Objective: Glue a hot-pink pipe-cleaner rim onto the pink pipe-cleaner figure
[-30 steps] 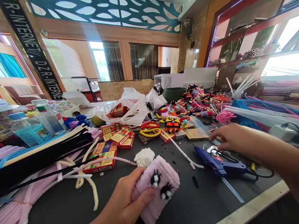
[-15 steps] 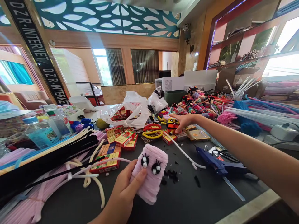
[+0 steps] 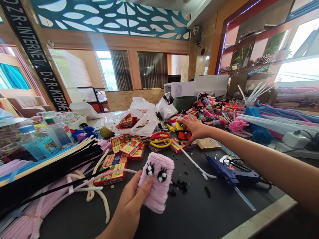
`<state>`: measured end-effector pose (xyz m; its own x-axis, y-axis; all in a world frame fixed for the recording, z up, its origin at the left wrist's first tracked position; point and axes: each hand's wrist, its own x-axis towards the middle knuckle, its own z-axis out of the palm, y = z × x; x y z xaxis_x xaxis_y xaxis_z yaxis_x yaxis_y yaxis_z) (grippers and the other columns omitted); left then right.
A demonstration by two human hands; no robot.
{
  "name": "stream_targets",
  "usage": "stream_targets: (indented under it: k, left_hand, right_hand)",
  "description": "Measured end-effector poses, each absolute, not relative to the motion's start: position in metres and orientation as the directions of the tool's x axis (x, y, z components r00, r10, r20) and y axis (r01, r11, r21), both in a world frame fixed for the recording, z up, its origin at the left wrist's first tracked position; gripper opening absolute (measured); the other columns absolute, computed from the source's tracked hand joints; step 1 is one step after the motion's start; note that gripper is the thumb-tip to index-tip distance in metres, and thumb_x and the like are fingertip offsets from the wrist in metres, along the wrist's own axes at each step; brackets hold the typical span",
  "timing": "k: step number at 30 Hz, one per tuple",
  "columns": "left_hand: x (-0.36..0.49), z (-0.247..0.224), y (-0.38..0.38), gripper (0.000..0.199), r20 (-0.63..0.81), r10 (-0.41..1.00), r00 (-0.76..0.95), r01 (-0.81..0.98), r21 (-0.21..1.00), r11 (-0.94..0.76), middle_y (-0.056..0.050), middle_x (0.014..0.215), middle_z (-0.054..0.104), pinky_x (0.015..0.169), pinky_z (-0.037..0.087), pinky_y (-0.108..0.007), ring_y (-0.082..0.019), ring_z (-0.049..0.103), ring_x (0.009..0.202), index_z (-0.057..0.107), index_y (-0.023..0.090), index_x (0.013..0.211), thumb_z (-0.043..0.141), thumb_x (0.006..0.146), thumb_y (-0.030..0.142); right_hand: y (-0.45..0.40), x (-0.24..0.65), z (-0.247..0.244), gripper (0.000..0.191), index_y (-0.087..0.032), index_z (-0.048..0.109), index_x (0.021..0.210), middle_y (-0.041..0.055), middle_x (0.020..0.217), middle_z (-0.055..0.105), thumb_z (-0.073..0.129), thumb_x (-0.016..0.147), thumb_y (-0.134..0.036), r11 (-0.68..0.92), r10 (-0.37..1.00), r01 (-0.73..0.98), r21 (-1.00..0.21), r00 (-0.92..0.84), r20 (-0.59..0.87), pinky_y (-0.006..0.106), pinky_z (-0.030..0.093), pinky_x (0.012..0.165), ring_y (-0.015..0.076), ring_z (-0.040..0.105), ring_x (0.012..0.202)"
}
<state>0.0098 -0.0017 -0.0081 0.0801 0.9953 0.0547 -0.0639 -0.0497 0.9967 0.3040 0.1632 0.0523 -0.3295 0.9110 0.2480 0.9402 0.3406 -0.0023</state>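
Note:
My left hand is closed round a pink pipe-cleaner figure, a flat upright block with two black-and-white eyes and lashes. Thumb on the front, the other fingers hidden behind it. Farther off, my right hand is wrapped round the top and right side of a yellow pipe-cleaner figure with a red and black lower part; its fingers partly cover it. Beside that figure lie yellow-handled scissors and a small red box. A pale pipe cleaner stretches toward me from there.
A blue glue gun with a clear glue stick rests at right. Bundles of pipe cleaners and bottles fill the left. Red boxes, a plastic bag and a heap of small dolls stand behind. Black scraps dot the table.
My right hand has closed over the yellow figure, which now stands more upright and shows more of its front. The pink figure stays in my left hand; the view has shifted slightly.

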Motion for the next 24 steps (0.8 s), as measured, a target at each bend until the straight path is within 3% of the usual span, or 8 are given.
stream_targets:
  k: [4, 8, 13, 17, 21, 24]
  left_hand:
    - [0.013, -0.004, -0.003, 0.041, -0.003, 1.0, 0.007, -0.177, 0.984, 0.004, -0.004, 0.117, 0.07, 0.097, 0.047, -0.029, -0.027, 0.058, 0.117, 0.067, 0.022, 0.105, 0.073, 0.076, 0.051]
    - [0.016, -0.002, -0.001, 0.033, -0.139, 0.988, -0.061, -0.316, 0.942, 0.113, -0.001, 0.126, 0.066, 0.086, 0.052, -0.021, -0.021, 0.058, 0.12, 0.064, 0.025, 0.115, 0.068, 0.084, 0.035]
    - [0.019, 0.0, 0.001, 0.04, -0.187, 0.977, -0.104, -0.354, 0.925, 0.139, -0.004, 0.118, 0.07, 0.073, 0.057, -0.021, -0.024, 0.063, 0.112, 0.066, 0.022, 0.115, 0.074, 0.076, 0.028]
    - [0.02, 0.0, 0.002, 0.046, -0.168, 0.982, -0.084, -0.364, 0.923, 0.126, -0.004, 0.111, 0.072, 0.071, 0.058, -0.021, -0.024, 0.067, 0.105, 0.066, 0.02, 0.114, 0.078, 0.071, 0.028]
    - [0.02, 0.0, 0.003, 0.048, -0.135, 0.99, -0.027, -0.339, 0.933, 0.118, -0.008, 0.106, 0.074, 0.069, 0.058, -0.025, -0.026, 0.07, 0.098, 0.066, 0.018, 0.114, 0.08, 0.07, 0.031]
    - [0.02, 0.001, 0.004, 0.049, -0.109, 0.994, -0.008, -0.332, 0.938, 0.1, -0.009, 0.103, 0.075, 0.07, 0.058, -0.028, -0.028, 0.071, 0.094, 0.066, 0.017, 0.114, 0.08, 0.069, 0.031]
  right_hand:
    - [0.167, 0.308, 0.057, 0.064, -0.025, 0.034, 0.146, 0.012, 0.153, 0.029, 0.063, 0.09, -0.036, 0.389, 0.89, 0.921, -0.007, -0.374, 0.261, 0.064, 0.033, 0.105, 0.0388, 0.033, 0.135]
    - [0.174, 0.318, 0.065, 0.065, -0.023, 0.035, 0.145, 0.0125, 0.149, 0.035, 0.064, 0.089, -0.039, 0.477, 0.862, 0.877, -0.046, -0.457, 0.221, 0.062, 0.031, 0.106, 0.037, 0.036, 0.133]
    - [0.177, 0.333, 0.073, 0.074, -0.022, 0.035, 0.145, 0.014, 0.146, 0.04, 0.07, 0.083, -0.041, 0.554, 0.832, 0.824, -0.12, -0.545, 0.104, 0.058, 0.035, 0.106, 0.0355, 0.041, 0.132]
    - [0.177, 0.337, 0.069, 0.092, -0.022, 0.036, 0.146, 0.0138, 0.147, 0.04, 0.08, 0.068, -0.041, 0.581, 0.813, 0.804, -0.13, -0.58, 0.049, 0.056, 0.03, 0.11, 0.0368, 0.038, 0.134]
    - [0.172, 0.331, 0.062, 0.1, -0.026, 0.039, 0.144, 0.0112, 0.142, 0.042, 0.085, 0.056, -0.034, 0.59, 0.807, 0.803, -0.083, -0.583, 0.098, 0.053, 0.029, 0.112, 0.037, 0.034, 0.135]
    - [0.167, 0.325, 0.059, 0.099, -0.03, 0.041, 0.142, 0.0111, 0.144, 0.036, 0.086, 0.055, -0.033, 0.599, 0.79, 0.8, -0.027, -0.585, 0.184, 0.06, 0.03, 0.108, 0.0404, 0.032, 0.134]
